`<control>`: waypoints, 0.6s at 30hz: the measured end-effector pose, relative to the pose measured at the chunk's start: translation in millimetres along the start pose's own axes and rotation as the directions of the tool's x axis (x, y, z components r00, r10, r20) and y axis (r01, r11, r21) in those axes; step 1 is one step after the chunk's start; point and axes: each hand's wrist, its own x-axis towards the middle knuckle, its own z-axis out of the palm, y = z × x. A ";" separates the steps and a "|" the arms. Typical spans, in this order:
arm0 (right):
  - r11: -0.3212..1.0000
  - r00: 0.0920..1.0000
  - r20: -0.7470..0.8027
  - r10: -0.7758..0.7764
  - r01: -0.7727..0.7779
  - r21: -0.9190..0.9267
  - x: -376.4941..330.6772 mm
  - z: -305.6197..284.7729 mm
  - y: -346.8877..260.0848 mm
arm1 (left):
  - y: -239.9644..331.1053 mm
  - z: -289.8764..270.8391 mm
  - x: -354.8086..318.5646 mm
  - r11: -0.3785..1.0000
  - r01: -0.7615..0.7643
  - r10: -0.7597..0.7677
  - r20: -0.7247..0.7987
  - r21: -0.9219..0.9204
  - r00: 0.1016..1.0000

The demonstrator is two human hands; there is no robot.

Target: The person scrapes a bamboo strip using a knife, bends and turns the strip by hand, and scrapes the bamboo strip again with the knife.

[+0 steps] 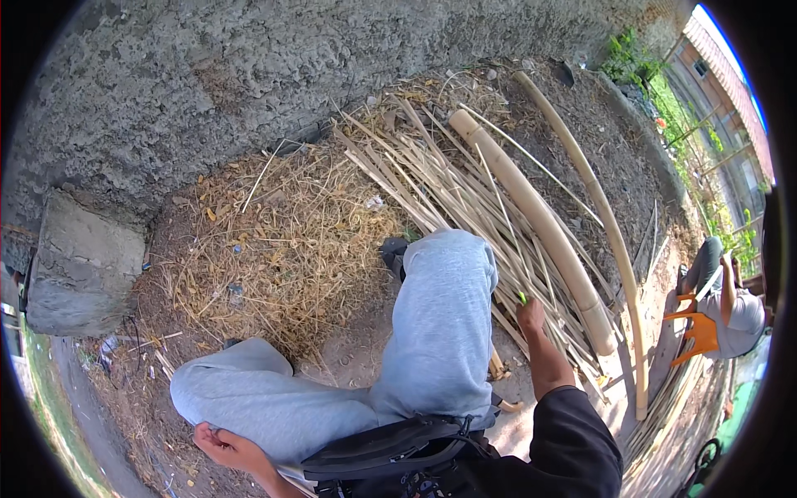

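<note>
The right hand [531, 319] is curled round a small bright-green object [522, 296], its kind unclear, just beside long, thin, pale-tan split-bamboo strips [500, 224] that stretch ahead of it. The left hand [228, 448] rests by the light-grey cloth trousers [444, 315], fingers bent, grip impossible to tell. Each strip should prove light, springy and sharp-edged, best held mid-length, clear of splintery ends

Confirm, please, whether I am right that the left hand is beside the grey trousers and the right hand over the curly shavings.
Not quite: the head view shows the right hand by the bamboo strips, not over the shavings; the left hand is beside the trousers.
</note>
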 end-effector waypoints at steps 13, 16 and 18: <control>0.983 0.998 0.053 -0.023 0.032 -0.179 9.5 35.1 -14.9 | 3.5 -3.3 0.4 0.998 0.046 -0.046 0.012 -0.030 0.999; 0.976 0.992 -0.067 -0.111 0.096 -0.195 6.7 31.3 -4.9 | 5.4 -2.4 -0.1 0.998 0.014 -0.015 -0.019 -0.058 1.000; 0.981 0.989 -0.085 -0.119 0.103 -0.167 -1.2 21.8 -10.9 | 9.0 -7.1 0.5 0.996 0.078 -0.078 0.008 -0.041 0.997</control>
